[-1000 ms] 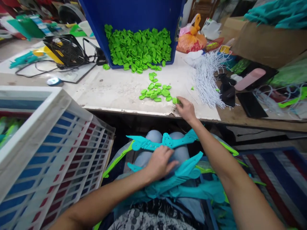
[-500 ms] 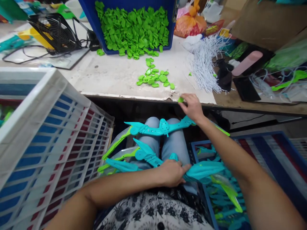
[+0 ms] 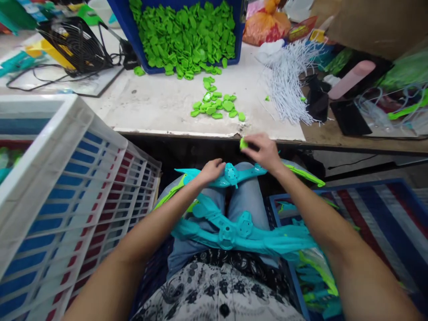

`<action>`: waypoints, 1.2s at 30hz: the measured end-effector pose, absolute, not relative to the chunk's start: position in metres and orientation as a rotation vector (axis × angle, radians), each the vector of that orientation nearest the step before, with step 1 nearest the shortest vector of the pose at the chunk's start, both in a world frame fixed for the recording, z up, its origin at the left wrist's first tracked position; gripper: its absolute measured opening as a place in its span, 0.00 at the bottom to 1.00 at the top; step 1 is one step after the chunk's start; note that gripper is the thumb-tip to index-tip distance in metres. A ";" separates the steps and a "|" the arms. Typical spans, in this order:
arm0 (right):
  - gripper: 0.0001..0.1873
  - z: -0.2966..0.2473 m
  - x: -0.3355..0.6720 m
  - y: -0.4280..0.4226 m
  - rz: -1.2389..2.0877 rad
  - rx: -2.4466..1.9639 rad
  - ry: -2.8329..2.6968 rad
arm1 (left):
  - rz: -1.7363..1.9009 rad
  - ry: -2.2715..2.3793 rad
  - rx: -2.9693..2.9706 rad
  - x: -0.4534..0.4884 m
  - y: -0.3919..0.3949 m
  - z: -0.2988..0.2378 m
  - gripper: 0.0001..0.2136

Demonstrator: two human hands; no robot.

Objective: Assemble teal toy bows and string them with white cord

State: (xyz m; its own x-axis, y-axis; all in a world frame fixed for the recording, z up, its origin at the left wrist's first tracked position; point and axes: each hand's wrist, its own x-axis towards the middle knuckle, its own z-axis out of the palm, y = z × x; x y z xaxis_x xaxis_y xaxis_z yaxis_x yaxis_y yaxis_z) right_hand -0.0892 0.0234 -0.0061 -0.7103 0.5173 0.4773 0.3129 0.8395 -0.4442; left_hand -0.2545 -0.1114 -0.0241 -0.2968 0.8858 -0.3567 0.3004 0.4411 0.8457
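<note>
Across the knees lies a turquoise plastic toy bow (image 3: 230, 174) with lime-green tips. My left hand (image 3: 213, 171) is closed on it, just left of its round middle hub. Above its right half, my right hand (image 3: 264, 150) pinches a small green plastic piece (image 3: 243, 143) between thumb and fingers, apart from the bow. Nearer the body, more turquoise bow parts (image 3: 244, 238) rest across the lap, touched by neither hand. Loose green pieces (image 3: 214, 107) like the pinched one are scattered on the worktable (image 3: 160, 104).
A blue bin (image 3: 144, 67) full of green pieces stands on the table. White ties (image 3: 289, 84), a phone (image 3: 349, 118) and a black fan (image 3: 75, 47) lie or stand there too. A white crate (image 3: 83, 120) flanks the left, a blue crate (image 3: 294, 290) of bow parts the right.
My left hand has left the nearer bow parts and moved forward onto the farther bow. My right hand, with the green piece, has shifted slightly left and toward the body.
</note>
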 end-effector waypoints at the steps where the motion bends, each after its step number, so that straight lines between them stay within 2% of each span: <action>1: 0.12 -0.011 -0.086 0.008 0.507 -0.504 -2.466 | 0.815 1.724 0.884 -0.263 -0.100 -0.025 0.12; 5: 0.10 -0.038 -0.078 -0.032 0.620 -0.351 -2.619 | 0.738 1.449 0.596 -0.268 -0.080 -0.027 0.12; 8: 0.10 -0.052 -0.080 -0.033 0.694 -0.362 -2.595 | 0.689 1.445 0.597 -0.260 -0.079 -0.028 0.13; 12: 0.08 -0.055 -0.086 -0.025 0.843 -0.410 -2.575 | 0.673 1.480 0.631 -0.257 -0.080 -0.035 0.08; 15: 0.09 -0.053 -0.089 -0.026 0.960 -0.562 -2.525 | 0.652 1.436 0.725 -0.264 -0.082 -0.040 0.13; 18: 0.14 -0.054 -0.093 -0.028 1.140 -0.793 -2.485 | 0.666 1.391 0.791 -0.269 -0.086 -0.045 0.18; 22: 0.28 -0.056 -0.100 -0.024 1.313 -1.082 -2.487 | 0.744 1.434 0.801 -0.267 -0.092 -0.051 0.19; 25: 0.33 -0.052 -0.106 -0.022 1.305 -1.153 -2.558 | 0.799 1.482 0.815 -0.264 -0.096 -0.054 0.18; 30: 0.33 -0.044 -0.114 -0.024 1.224 -1.228 -2.633 | 0.845 1.491 0.838 -0.264 -0.097 -0.053 0.15; 36: 0.33 -0.048 -0.114 -0.026 1.193 -1.128 -2.702 | 0.838 1.503 0.774 -0.267 -0.098 -0.058 0.18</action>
State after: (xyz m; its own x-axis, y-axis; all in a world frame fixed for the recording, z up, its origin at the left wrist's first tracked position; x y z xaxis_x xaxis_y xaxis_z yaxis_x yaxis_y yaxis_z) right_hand -0.1144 -0.0257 -0.0475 -0.7452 0.6023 -0.2861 0.6172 0.4606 -0.6379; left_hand -0.2671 -0.0984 -0.0579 -0.0904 0.8502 -0.5186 0.0065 0.5212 0.8534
